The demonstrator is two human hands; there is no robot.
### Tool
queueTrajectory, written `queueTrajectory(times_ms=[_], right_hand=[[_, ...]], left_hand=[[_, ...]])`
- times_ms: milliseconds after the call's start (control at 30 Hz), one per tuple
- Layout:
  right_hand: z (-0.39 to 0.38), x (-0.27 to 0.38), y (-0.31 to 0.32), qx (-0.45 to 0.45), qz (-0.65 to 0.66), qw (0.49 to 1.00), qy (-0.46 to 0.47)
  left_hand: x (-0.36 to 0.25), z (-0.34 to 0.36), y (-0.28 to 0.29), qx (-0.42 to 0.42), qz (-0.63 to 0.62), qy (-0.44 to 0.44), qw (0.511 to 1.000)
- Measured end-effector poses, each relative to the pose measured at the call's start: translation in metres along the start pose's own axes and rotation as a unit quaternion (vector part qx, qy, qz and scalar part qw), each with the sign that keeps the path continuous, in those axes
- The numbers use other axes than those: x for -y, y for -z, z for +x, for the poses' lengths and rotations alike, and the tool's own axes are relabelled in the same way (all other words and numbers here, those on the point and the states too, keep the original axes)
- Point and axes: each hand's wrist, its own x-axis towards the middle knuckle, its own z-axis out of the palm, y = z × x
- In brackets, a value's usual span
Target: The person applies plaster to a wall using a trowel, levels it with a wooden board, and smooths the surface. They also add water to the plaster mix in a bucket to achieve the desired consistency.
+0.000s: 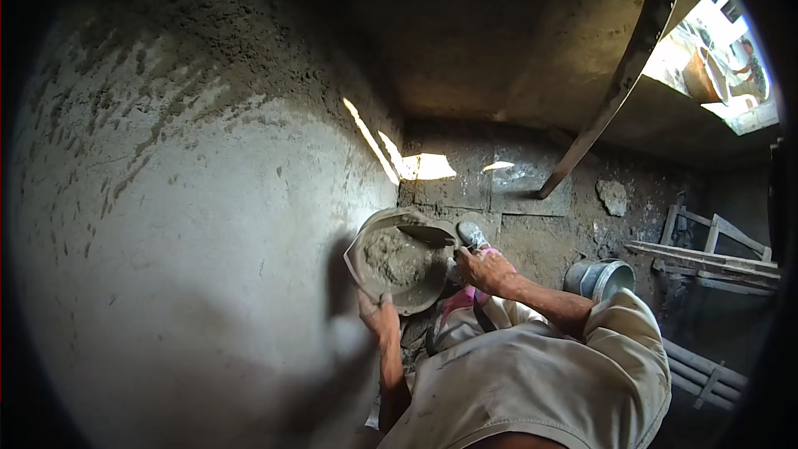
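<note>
Filling my whole left side is the pale wall (pixel 216 224), spattered with grey. Just beside it, low in front of me, there's the wide basin (pixel 429 287), wet grey mortar (pixel 389 259) heaped inside! Over to my right, the bucket (pixel 597 277) on the floor. Now the dark trowel (pixel 426 235), blade over the mortar, handle clenched in my right hand (pixel 486 271); my left hand (pixel 379 314) grips the basin's near rim.

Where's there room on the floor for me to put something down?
The barest patch is the floor between the grey shoe, the post's foot and the grey bucket. It's crowded around the mortar tub, with the left hand, right hand and trowel there, and by the wooden frame.
</note>
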Motion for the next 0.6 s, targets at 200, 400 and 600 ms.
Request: queueTrajectory(times_ms=[200,400,600], right_hand=[[-0.001,0.035,0.031,0.119,0.422,0.899,0.005],[-0.04,0.043,0.048,0.088,0.588,0.803,-0.041],[-0.08,0.034,0.092,-0.043,0.762,0.646,-0.025]], left_hand=[[-0.04,0.01,-0.003,0.074,0.139,-0.048,0.986],[-0.022,0.044,-0.017,0.08,-0.082,0.153,0.982],[0.005,0.053,-0.026,0.067,-0.129,0.28,0.949]])
